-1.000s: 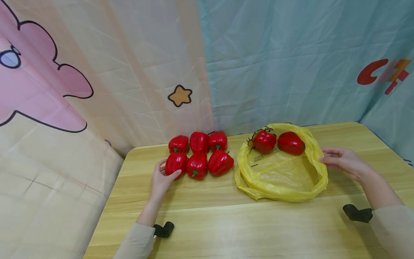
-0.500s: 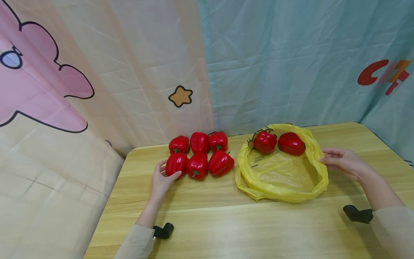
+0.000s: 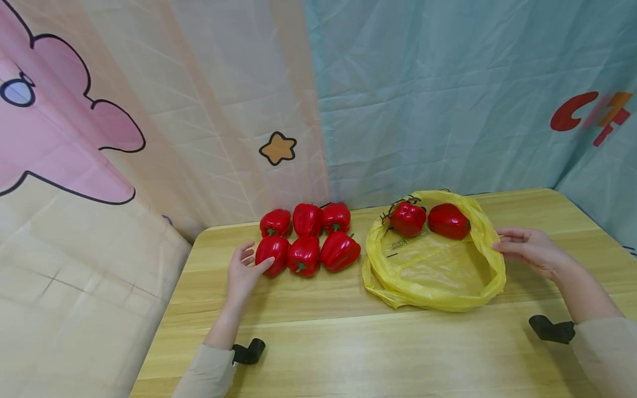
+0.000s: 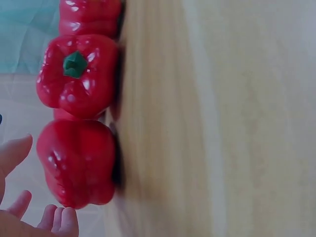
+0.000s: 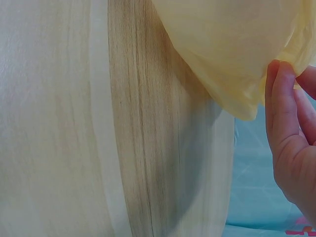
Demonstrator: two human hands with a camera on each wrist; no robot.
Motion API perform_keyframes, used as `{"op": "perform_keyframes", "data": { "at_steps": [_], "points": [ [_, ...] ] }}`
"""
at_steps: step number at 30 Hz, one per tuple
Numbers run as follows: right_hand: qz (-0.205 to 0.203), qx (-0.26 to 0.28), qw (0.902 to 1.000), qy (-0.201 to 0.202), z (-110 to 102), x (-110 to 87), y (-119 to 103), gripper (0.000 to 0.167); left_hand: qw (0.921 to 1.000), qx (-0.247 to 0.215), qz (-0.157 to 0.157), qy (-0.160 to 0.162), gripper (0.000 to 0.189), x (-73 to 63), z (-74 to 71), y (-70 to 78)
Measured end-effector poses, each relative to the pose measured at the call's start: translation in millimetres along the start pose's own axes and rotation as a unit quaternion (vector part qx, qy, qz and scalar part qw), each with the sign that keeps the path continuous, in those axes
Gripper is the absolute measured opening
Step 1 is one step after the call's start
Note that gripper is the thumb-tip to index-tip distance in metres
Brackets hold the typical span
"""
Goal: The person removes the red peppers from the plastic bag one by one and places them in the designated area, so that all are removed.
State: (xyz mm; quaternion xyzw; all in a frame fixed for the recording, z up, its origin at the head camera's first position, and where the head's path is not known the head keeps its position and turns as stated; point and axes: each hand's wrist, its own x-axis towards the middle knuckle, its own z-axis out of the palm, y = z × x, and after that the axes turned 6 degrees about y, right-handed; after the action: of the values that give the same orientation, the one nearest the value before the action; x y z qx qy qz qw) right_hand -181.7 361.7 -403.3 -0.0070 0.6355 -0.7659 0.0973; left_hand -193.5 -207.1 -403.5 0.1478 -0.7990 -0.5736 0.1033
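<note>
Red bell peppers stand in two rows on the table; my left hand (image 3: 244,271) is beside the front-left bell pepper (image 3: 272,255). Its fingers are spread and relaxed, thumb apart from the fingers, as the left wrist view shows around that pepper (image 4: 78,160). A second front pepper (image 3: 303,255) with a green stem sits right next to it. My right hand (image 3: 530,251) pinches the right rim of a yellow plastic bag (image 3: 433,298), whose mouth is spread wide. In the right wrist view, thumb and fingers hold the bag's edge (image 5: 242,89). Inside lie two red peppers (image 3: 449,221).
Further peppers (image 3: 307,219) fill the back row, close to the hanging cloth (image 3: 239,110). A dark green vine-like stem (image 3: 387,216) shows at the bag's back-left rim. The wooden table (image 3: 318,354) stretches toward me, with a black wrist mount (image 3: 249,352) above it.
My left hand has eased slightly left off the front-left pepper, its fingers loosening. The right hand and the bag stay as they were.
</note>
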Motion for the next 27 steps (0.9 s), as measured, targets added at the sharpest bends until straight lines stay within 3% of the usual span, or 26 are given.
{"op": "perform_keyframes", "data": {
  "at_steps": [12, 22, 27],
  "points": [
    [-0.001, 0.003, 1.0, 0.001, -0.4, 1.2, 0.0, 0.04, 0.9991, 0.0, 0.036, -0.022, 0.062, -0.5, 5.8, 27.4],
    [0.001, -0.023, 0.9997, 0.004, 1.5, 1.7, -1.4, 0.036, 0.9937, -0.027, 0.078, -0.075, 0.056, -3.3, 39.1, 58.8],
    [0.005, -0.039, 0.9992, 0.014, 1.1, 2.1, -1.8, 0.034, 0.9916, -0.024, 0.085, -0.094, 0.055, -8.5, 58.1, 71.6]
  ]
}}
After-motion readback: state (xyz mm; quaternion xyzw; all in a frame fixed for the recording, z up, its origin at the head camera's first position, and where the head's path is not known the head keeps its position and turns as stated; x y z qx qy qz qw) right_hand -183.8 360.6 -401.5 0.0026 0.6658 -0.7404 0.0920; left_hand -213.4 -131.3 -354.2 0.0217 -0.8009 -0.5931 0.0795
